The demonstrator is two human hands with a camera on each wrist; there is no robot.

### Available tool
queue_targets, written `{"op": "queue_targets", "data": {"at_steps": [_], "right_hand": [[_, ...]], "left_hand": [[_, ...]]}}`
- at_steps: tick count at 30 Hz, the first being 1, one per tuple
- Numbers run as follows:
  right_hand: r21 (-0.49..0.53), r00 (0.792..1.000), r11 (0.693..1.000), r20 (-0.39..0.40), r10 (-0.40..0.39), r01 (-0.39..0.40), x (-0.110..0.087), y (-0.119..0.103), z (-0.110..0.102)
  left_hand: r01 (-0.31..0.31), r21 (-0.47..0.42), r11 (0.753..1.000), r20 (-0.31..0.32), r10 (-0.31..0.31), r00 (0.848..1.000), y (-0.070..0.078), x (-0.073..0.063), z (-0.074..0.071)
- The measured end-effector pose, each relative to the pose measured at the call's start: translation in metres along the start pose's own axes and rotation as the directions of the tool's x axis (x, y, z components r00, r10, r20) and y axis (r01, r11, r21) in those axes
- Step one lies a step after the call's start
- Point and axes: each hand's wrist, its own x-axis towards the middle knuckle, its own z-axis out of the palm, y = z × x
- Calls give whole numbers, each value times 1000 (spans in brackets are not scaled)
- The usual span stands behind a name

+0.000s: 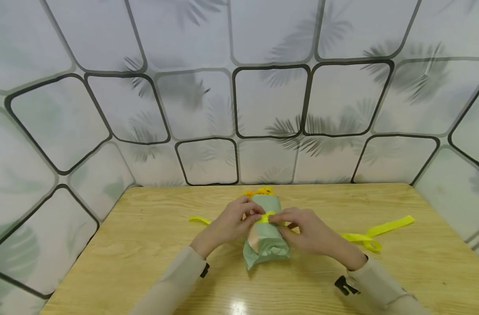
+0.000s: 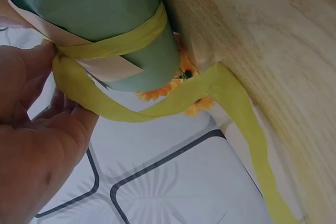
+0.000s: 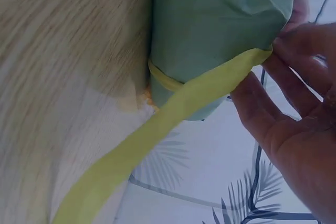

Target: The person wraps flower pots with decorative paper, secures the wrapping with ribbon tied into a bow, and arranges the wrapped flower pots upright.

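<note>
A small bouquet wrapped in green paper (image 1: 267,246), with a pale pink inner side, lies mid-table, its orange and yellow flowers (image 1: 265,191) at the far end. Yellow ribbon (image 1: 266,217) runs round its middle. My left hand (image 1: 232,220), on the left side, pinches the ribbon where it gathers on top; in the left wrist view a loose length (image 2: 149,116) trails from those fingers. From the other side my right hand (image 1: 308,229) pinches the ribbon too, and its tail (image 3: 168,114) slants away in the right wrist view. The fingers partly hide the crossing.
The wooden table (image 1: 145,253) meets a patterned fabric wall (image 1: 270,100) at the back and sides. One ribbon end (image 1: 200,219) lies left of the bouquet. The longer one (image 1: 389,226) lies twisted on the right.
</note>
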Motion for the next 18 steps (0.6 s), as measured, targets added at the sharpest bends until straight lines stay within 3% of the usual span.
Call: {"op": "queue_targets", "data": {"at_steps": [8, 13, 18], "right_hand": [[-72, 992, 997, -126, 16, -25, 7, 11, 1], [-79, 994, 995, -87, 60, -67, 8, 14, 0], [-40, 988, 987, -29, 152, -153, 7, 16, -3]], "left_hand": [[12, 26, 1000, 34, -13, 999, 4, 4, -4], [-11, 78, 997, 59, 7, 998, 4, 6, -6], [-29, 142, 989, 109, 14, 994, 7, 5, -9]]}}
